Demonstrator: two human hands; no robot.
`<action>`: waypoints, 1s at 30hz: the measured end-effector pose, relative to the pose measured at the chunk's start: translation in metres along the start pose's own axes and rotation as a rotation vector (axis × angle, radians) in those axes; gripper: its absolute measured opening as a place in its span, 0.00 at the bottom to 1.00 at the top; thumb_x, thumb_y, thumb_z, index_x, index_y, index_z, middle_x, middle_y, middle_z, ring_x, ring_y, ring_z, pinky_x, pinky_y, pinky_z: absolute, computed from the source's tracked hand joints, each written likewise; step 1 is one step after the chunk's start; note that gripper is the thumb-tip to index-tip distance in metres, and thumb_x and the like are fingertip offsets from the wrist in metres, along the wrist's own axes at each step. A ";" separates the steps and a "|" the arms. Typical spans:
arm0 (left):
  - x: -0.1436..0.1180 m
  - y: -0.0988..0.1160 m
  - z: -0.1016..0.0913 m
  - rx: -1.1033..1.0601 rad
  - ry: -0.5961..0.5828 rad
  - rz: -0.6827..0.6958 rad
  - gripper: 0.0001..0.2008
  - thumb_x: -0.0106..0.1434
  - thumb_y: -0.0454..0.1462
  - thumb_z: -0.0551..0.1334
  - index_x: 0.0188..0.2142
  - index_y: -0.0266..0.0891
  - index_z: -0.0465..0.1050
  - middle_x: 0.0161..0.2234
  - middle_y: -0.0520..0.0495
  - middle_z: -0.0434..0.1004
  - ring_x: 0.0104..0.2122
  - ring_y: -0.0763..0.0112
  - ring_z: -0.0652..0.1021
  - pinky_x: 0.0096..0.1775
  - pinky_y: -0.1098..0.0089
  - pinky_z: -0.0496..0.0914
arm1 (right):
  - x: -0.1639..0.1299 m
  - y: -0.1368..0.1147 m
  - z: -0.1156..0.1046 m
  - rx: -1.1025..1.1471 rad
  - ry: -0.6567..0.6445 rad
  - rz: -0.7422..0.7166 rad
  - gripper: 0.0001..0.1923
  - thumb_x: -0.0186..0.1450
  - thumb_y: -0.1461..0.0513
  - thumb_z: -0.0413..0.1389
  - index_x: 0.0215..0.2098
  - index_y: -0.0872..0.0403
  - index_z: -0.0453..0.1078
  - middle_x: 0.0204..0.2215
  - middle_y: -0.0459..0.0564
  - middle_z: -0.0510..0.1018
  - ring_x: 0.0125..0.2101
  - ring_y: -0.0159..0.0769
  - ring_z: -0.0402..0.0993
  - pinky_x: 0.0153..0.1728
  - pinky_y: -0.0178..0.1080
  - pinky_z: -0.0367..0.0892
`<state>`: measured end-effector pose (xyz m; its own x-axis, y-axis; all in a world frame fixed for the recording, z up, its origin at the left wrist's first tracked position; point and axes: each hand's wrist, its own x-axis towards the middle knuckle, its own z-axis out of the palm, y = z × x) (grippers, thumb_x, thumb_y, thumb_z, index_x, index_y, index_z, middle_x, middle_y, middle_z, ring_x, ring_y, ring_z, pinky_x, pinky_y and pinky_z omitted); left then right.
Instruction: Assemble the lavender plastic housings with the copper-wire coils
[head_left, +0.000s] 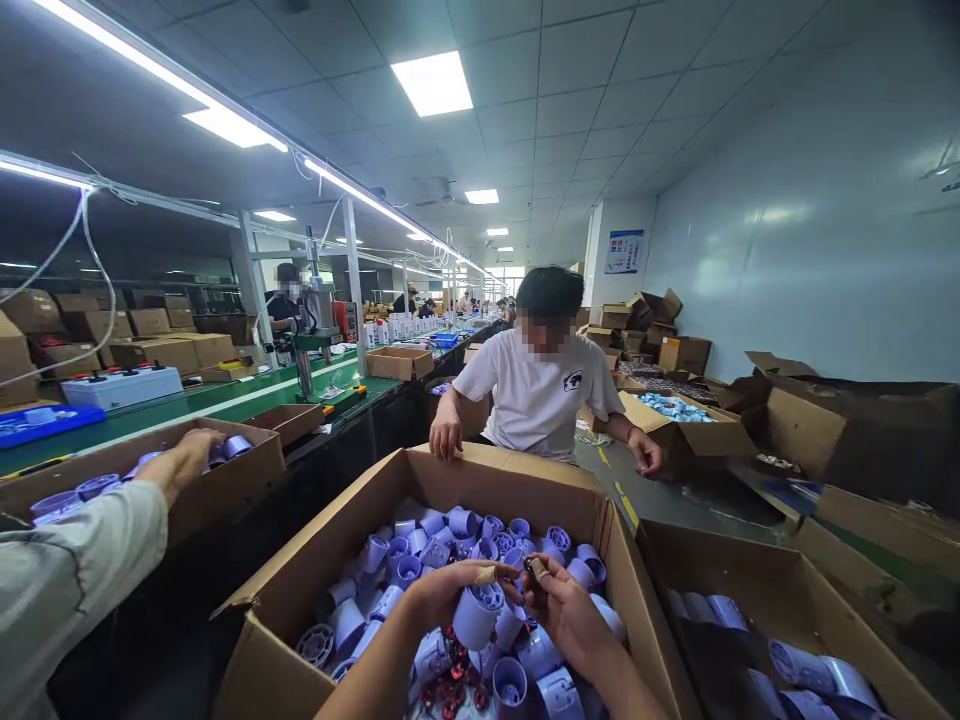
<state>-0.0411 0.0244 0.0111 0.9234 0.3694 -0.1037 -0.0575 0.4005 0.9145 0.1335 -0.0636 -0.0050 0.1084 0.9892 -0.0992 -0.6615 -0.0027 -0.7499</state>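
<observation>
Over a large open cardboard box [322, 515], my left hand [442, 592] is closed around a pale lilac cylindrical plastic housing [475, 620], its slotted end facing up. Just to the right, my right hand [566, 610] pinches a small dark part [531, 565] between thumb and fingers; its exact kind is too small to make out. The fingertips of both hands nearly meet. Beneath them lie many similar housings [510, 680], some upright and some on their sides, with small red and dark parts [454, 675] among them.
Opposite, a person in a white shirt [536, 390] rests one hand on the box's far edge. At left, another person's arm [97, 540] reaches into a box of housings [255, 455] beside a green workbench [217, 395]. Another carton [720, 550] with housings stands at right.
</observation>
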 end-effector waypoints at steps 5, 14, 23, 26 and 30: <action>0.003 0.000 -0.003 -0.042 0.140 0.084 0.28 0.48 0.42 0.69 0.49 0.35 0.74 0.49 0.36 0.76 0.40 0.60 0.77 0.34 0.69 0.71 | -0.005 -0.004 0.000 0.124 -0.023 0.055 0.16 0.44 0.61 0.70 0.30 0.52 0.73 0.27 0.46 0.81 0.27 0.32 0.76 0.28 0.32 0.67; 0.003 0.004 0.000 -0.040 0.128 0.155 0.29 0.50 0.41 0.66 0.53 0.40 0.70 0.60 0.40 0.64 0.44 0.58 0.76 0.35 0.67 0.71 | -0.002 0.001 0.006 0.079 0.016 -0.015 0.15 0.44 0.59 0.68 0.25 0.52 0.69 0.16 0.38 0.70 0.16 0.26 0.63 0.17 0.28 0.56; 0.000 0.005 -0.003 -0.056 0.131 0.166 0.33 0.53 0.45 0.66 0.58 0.41 0.65 0.55 0.39 0.70 0.33 0.67 0.77 0.34 0.67 0.70 | -0.003 0.002 0.009 0.013 0.035 -0.068 0.16 0.44 0.57 0.69 0.26 0.51 0.69 0.16 0.38 0.71 0.17 0.29 0.66 0.16 0.30 0.56; -0.002 0.007 -0.003 -0.022 0.138 0.142 0.39 0.55 0.53 0.63 0.62 0.43 0.56 0.44 0.39 0.78 0.29 0.65 0.78 0.33 0.66 0.69 | -0.001 -0.003 0.003 0.113 0.064 -0.147 0.16 0.44 0.58 0.69 0.28 0.51 0.71 0.19 0.39 0.74 0.19 0.29 0.69 0.18 0.30 0.62; 0.002 0.011 -0.002 -0.054 0.276 0.156 0.35 0.58 0.61 0.55 0.55 0.39 0.63 0.35 0.42 0.79 0.32 0.63 0.78 0.36 0.65 0.68 | -0.001 -0.012 -0.007 0.237 0.056 -0.204 0.15 0.45 0.58 0.70 0.29 0.52 0.74 0.19 0.41 0.77 0.20 0.29 0.71 0.20 0.31 0.67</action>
<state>-0.0408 0.0309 0.0207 0.7644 0.6406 -0.0733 -0.2166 0.3623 0.9065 0.1466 -0.0657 -0.0009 0.2931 0.9561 -0.0035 -0.7754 0.2355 -0.5858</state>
